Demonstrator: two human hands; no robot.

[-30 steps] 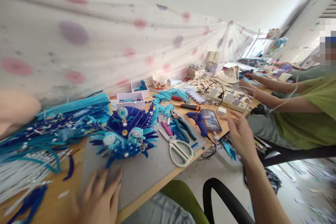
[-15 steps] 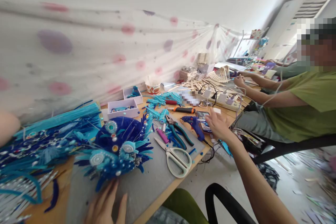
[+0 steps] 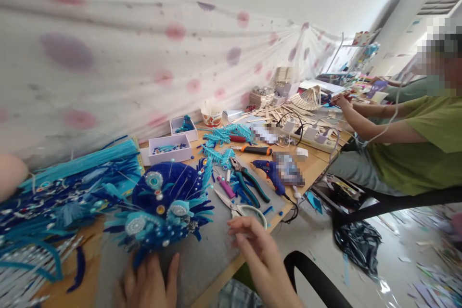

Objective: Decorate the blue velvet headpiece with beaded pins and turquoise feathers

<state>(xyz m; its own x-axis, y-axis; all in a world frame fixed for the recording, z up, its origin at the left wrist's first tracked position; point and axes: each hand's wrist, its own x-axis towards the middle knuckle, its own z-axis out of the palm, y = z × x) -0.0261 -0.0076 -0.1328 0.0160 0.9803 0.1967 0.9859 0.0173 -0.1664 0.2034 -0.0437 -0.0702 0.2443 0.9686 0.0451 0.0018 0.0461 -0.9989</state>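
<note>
A blue velvet headpiece (image 3: 160, 207) with beads, gems and feather-like blue petals sits on the grey mat (image 3: 202, 260). At its lower edge, my left hand (image 3: 149, 281) lies on the mat, fingers stretched and thumb apart; some fingertips are hidden under the petals. My right hand (image 3: 258, 250) hovers by the mat's right edge, fingers loosely bent and apart, with nothing seen in it. It partly covers the pale-handled scissors (image 3: 249, 210). Beyond them are pliers (image 3: 249, 183), a magenta lighter (image 3: 225, 186) and a blue glue gun (image 3: 269, 173).
Blue trims and strands (image 3: 83, 173) cover the left side. Two white boxes (image 3: 169, 158) of small parts stand near the wall, with a paper cup (image 3: 211, 118). A power strip (image 3: 314, 142) lies at right. Another person (image 3: 415, 139) sits there. A black chair arm (image 3: 310, 274) is close to me.
My right hand has come back from the phone beside the glue gun, toward me and left, to the scissors' handles. My left hand has stayed by the headpiece. The view has shifted slightly.
</note>
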